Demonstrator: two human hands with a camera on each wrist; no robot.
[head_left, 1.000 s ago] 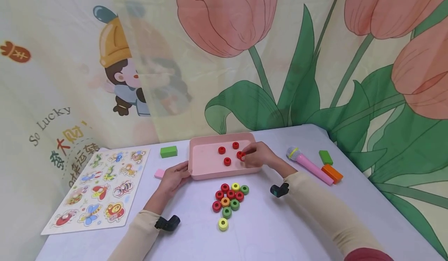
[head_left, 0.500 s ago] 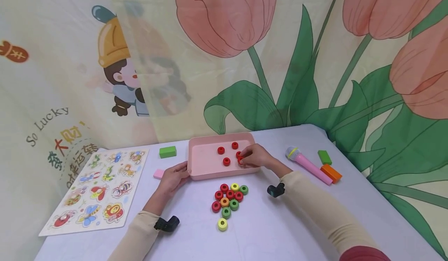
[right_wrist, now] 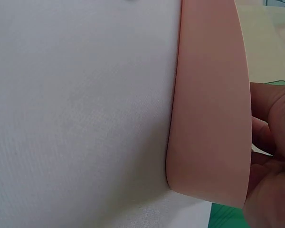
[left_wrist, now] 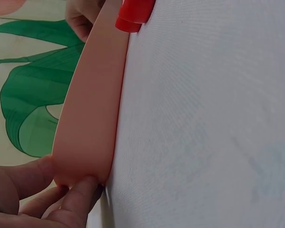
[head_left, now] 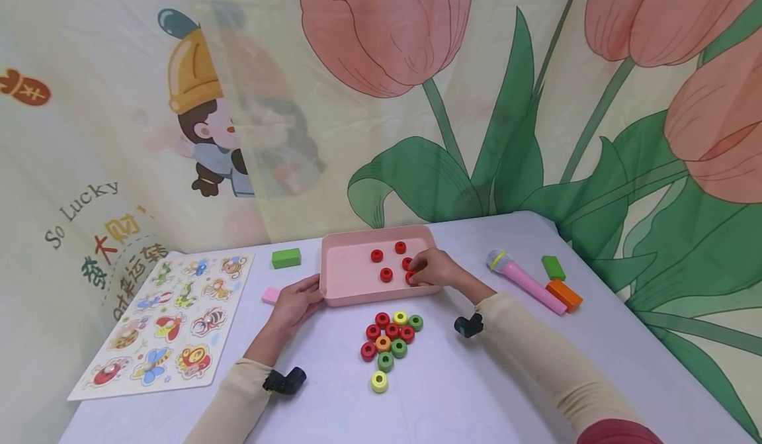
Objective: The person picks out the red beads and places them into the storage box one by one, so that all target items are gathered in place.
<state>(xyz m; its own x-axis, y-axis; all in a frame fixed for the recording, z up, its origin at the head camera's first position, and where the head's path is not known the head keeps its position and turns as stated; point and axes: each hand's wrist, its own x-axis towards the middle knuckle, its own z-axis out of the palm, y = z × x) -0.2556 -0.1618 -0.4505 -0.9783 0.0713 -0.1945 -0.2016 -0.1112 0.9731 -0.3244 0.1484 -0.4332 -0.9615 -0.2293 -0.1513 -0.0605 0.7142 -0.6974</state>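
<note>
A shallow pink tray (head_left: 351,278) lies at the back of the table with several red ring-shaped beads (head_left: 386,274) in it. My left hand (head_left: 294,305) grips the tray's front left corner; in the left wrist view its thumb is at the rim and its fingers (left_wrist: 80,199) press the outer wall. Inside the tray's right front part, my right hand (head_left: 437,267) pinches a red bead (head_left: 410,278), partly covered by the fingers. The right wrist view shows that hand behind the tray wall (right_wrist: 211,104), which hides the bead.
In front of the tray lies a cluster of red, green, yellow and orange beads (head_left: 392,331). An insect puzzle board (head_left: 169,325), a green block (head_left: 286,258) and a pink block (head_left: 270,295) sit left. Right are a toy microphone (head_left: 530,284), an orange block (head_left: 565,295) and another green block (head_left: 553,267).
My right hand has brought the red bead slightly toward the tray's front wall, away from the bead behind it. The left hand stays at the tray corner.
</note>
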